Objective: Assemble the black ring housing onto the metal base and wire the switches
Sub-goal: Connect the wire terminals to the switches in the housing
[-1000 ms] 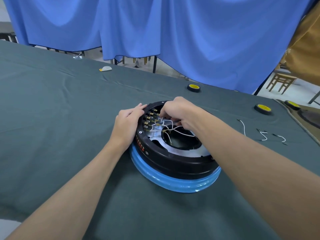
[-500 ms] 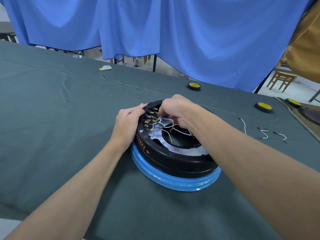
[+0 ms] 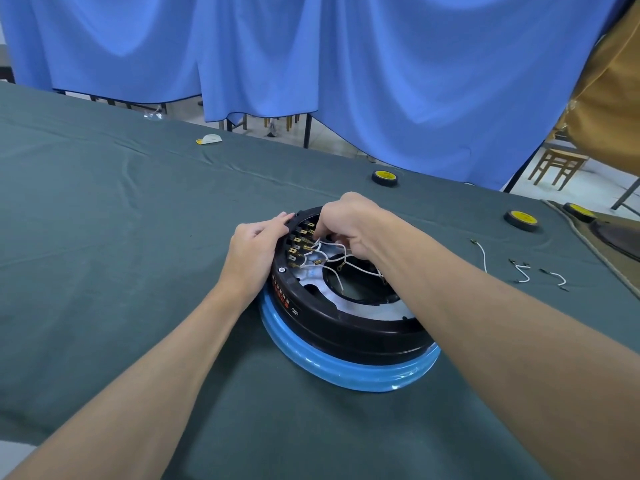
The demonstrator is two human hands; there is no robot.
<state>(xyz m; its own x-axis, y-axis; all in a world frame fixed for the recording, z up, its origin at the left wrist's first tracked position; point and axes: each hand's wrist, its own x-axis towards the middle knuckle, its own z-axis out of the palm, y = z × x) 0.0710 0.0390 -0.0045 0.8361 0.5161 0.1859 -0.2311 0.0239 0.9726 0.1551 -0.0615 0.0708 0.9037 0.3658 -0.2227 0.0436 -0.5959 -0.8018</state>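
Note:
The black ring housing [image 3: 349, 327] sits on the metal base [image 3: 367, 299], whose lower rim is wrapped in blue film [image 3: 332, 367]. Brass switch terminals [image 3: 299, 242] line the ring's inner left wall, and white wires [image 3: 332, 251] run from them across the base. My left hand [image 3: 254, 249] rests against the ring's outer left rim, fingertips on its top edge. My right hand [image 3: 349, 223] reaches into the ring from above, fingers curled and pinching a white wire by the terminals; the pinch itself is partly hidden.
Three loose white wires [image 3: 519, 268] lie on the green cloth to the right. Two black-and-yellow tape rolls [image 3: 384, 177] [image 3: 521, 220] sit further back. A small white and yellow scrap [image 3: 209, 139] lies far left. Blue curtains hang behind the table.
My right hand has shifted slightly among the wires near the terminals. The left hand stays on the rim. The view has drifted a little.

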